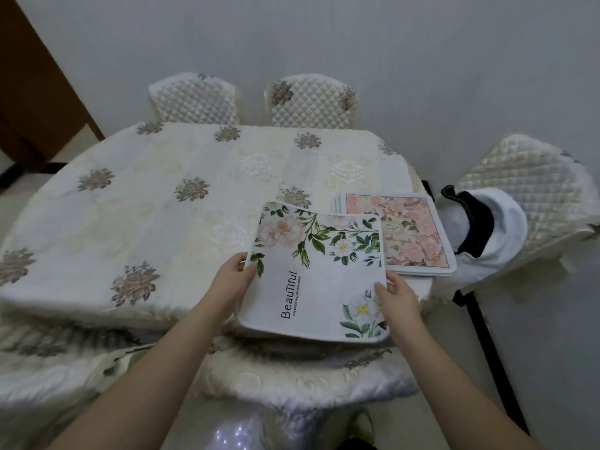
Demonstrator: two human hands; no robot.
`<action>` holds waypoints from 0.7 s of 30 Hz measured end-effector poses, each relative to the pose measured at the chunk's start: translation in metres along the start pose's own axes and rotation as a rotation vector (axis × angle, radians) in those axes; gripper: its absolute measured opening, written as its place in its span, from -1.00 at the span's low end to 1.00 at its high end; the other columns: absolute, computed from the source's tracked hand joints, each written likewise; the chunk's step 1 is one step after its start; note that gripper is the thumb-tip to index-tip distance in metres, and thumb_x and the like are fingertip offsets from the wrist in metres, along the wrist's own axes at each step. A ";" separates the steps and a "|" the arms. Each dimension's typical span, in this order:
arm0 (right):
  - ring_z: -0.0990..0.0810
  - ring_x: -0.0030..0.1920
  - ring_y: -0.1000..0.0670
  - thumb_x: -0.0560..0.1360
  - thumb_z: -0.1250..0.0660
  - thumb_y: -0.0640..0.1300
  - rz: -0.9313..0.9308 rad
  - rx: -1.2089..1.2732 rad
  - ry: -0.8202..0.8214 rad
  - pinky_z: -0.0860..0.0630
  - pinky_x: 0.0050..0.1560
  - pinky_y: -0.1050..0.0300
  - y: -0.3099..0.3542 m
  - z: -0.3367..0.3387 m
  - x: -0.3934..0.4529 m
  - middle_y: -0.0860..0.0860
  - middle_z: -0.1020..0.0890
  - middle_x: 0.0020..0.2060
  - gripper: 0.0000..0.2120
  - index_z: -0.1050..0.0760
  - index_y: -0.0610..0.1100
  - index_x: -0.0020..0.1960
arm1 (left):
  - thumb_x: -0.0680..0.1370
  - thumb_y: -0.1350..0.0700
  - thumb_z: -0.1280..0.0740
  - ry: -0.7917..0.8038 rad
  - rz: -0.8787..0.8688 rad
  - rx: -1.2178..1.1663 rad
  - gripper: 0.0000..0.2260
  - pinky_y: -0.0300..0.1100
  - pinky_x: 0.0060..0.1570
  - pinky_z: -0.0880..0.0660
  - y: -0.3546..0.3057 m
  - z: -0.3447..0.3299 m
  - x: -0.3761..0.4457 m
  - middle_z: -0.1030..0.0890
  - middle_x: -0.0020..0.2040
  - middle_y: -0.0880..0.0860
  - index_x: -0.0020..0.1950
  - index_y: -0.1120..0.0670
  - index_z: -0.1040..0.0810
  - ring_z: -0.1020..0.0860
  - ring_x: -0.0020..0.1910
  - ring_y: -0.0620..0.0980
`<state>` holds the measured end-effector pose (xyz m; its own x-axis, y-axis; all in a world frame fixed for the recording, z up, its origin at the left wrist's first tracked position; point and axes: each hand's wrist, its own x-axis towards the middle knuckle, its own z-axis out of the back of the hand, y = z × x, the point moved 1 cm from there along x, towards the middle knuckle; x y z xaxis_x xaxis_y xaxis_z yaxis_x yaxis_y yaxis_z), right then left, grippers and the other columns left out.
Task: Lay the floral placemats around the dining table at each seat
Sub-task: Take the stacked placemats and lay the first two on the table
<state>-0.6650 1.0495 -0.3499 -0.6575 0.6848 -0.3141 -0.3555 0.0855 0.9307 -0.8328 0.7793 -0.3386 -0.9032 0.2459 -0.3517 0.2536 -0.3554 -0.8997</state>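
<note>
A white floral placemat (pixel 316 274) printed with green leaves, pale flowers and the word "Beautiful" hangs over the near right edge of the dining table (pixel 146 206). My left hand (pixel 232 279) grips its left edge and my right hand (pixel 394 295) grips its right edge near the front corner. Behind it, a stack of pink floral placemats (pixel 410 235) lies on the table's right end, partly covered by the held mat.
The table wears a cream embroidered cloth with grey flower motifs. Two quilted chairs (pixel 194 99) (pixel 311 102) stand at the far side. Another chair (pixel 532 190) on the right holds a white and dark garment (pixel 487 228). A cushioned seat (pixel 302 375) sits below my arms.
</note>
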 end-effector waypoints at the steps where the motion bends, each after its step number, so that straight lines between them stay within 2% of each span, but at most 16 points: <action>1: -0.65 -0.20 0.14 0.61 -0.25 -0.23 -0.007 -0.001 0.018 -0.64 -0.19 0.03 0.001 -0.007 -0.006 0.13 -0.68 -0.09 -0.76 -0.48 -0.02 0.23 | 0.59 0.06 -0.29 -0.010 0.000 0.008 -0.86 0.13 -0.04 -0.62 0.001 0.009 -0.002 -0.69 0.01 0.08 0.13 -0.02 -0.55 -0.67 -0.10 0.11; 3: -0.65 -0.11 0.14 0.62 -0.23 -0.23 -0.022 0.004 0.074 -0.55 -0.31 0.24 0.005 -0.017 -0.014 0.11 -0.66 -0.04 -0.76 -0.45 -0.01 0.25 | 0.59 0.06 -0.29 -0.022 -0.004 0.012 -0.87 0.14 -0.03 -0.62 0.003 0.024 -0.004 -0.68 0.00 0.07 0.12 -0.03 -0.56 -0.67 -0.10 0.12; 5: -0.64 -0.08 0.15 0.62 -0.21 -0.25 -0.040 0.006 0.114 -0.51 -0.35 0.33 0.008 -0.022 -0.016 0.10 -0.65 -0.04 -0.76 -0.43 -0.02 0.24 | 0.59 0.07 -0.28 -0.018 -0.010 0.003 -0.87 0.11 -0.05 -0.62 0.005 0.032 -0.004 -0.69 -0.01 0.07 0.12 -0.02 -0.55 -0.67 -0.11 0.12; 8: -0.63 -0.05 0.11 0.61 -0.22 -0.29 -0.063 0.005 0.134 -0.51 -0.27 0.25 0.010 -0.029 -0.009 0.04 -0.65 -0.02 -0.77 -0.44 -0.05 0.21 | 0.60 0.08 -0.27 -0.029 -0.008 0.003 -0.88 0.02 -0.13 -0.62 0.011 0.039 0.001 -0.69 -0.03 0.04 0.10 -0.04 -0.56 -0.68 -0.14 0.08; 12: -0.65 -0.02 -0.04 0.58 -0.23 -0.35 -0.088 0.021 0.151 -0.60 -0.06 -0.02 0.011 -0.041 0.013 -0.01 -0.66 0.00 -0.74 -0.50 -0.07 0.16 | 0.60 0.09 -0.27 -0.042 0.030 -0.043 -0.88 -0.04 -0.22 -0.60 0.017 0.040 0.018 -0.70 -0.05 0.02 0.07 -0.07 -0.57 -0.69 -0.18 0.04; 16: -0.63 -0.05 0.04 0.53 -0.26 -0.38 -0.098 0.010 0.148 -0.53 -0.19 0.16 0.013 -0.055 0.037 0.05 -0.66 -0.06 -0.72 -0.51 -0.05 0.09 | 0.59 0.13 -0.31 -0.067 0.075 -0.094 -0.88 0.03 -0.15 -0.63 0.018 0.043 0.040 -0.71 -0.06 0.06 0.08 -0.01 -0.60 -0.70 -0.16 0.10; 18: -0.62 -0.04 0.04 0.53 -0.26 -0.39 -0.100 -0.018 0.152 -0.52 -0.15 0.16 0.011 -0.062 0.048 0.06 -0.65 -0.07 -0.72 -0.51 -0.06 0.10 | 0.58 0.17 -0.33 -0.094 0.096 -0.094 -0.87 0.06 -0.10 -0.63 0.020 0.046 0.051 -0.71 -0.04 0.09 0.09 0.04 -0.62 -0.68 -0.12 0.13; 21: -0.61 0.02 -0.05 0.55 -0.26 -0.38 -0.102 -0.083 0.154 -0.54 0.01 0.06 0.007 -0.073 0.061 0.00 -0.64 -0.01 -0.70 -0.51 -0.09 0.19 | 0.57 0.19 -0.35 -0.101 0.118 -0.084 -0.86 0.01 -0.10 -0.62 0.025 0.050 0.066 -0.71 -0.02 0.09 0.09 0.07 -0.64 -0.68 -0.08 0.11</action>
<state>-0.7557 1.0389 -0.3760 -0.7071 0.5563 -0.4365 -0.4748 0.0840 0.8761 -0.9037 0.7420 -0.3711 -0.8946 0.1134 -0.4322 0.3842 -0.2985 -0.8736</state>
